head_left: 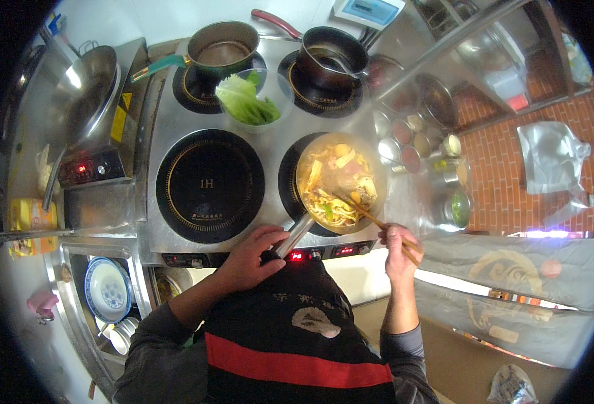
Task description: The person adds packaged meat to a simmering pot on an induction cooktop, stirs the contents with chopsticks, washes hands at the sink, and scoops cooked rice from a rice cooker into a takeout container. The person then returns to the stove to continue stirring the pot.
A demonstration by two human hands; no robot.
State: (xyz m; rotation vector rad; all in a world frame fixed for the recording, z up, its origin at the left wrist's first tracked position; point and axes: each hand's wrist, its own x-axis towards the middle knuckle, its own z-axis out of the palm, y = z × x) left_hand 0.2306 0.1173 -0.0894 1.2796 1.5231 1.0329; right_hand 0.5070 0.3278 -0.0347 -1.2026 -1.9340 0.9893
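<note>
A round pan (307,171) of steaming soup sits on the front right induction hob. Pale strips, several chunks of food and a bit of green float in its yellowish broth. My left hand (249,260) is at the end of the pan's metal handle (297,235), with the handle's dark tip between thumb and fingers. In my right hand (399,250) is a pair of wooden chopsticks (370,218), whose tips dip into the soup. Behind the pan, a clear plastic bowl (288,101) holds green lettuce leaves (251,103).
A green-handled pot (224,43) and a red-handled pot (332,48) stand at the back. The front left hob (208,184) is bare. To the left are a wok (85,96) and a sink (72,247) with dishes. Several seasoning tins (410,159) stand on the right.
</note>
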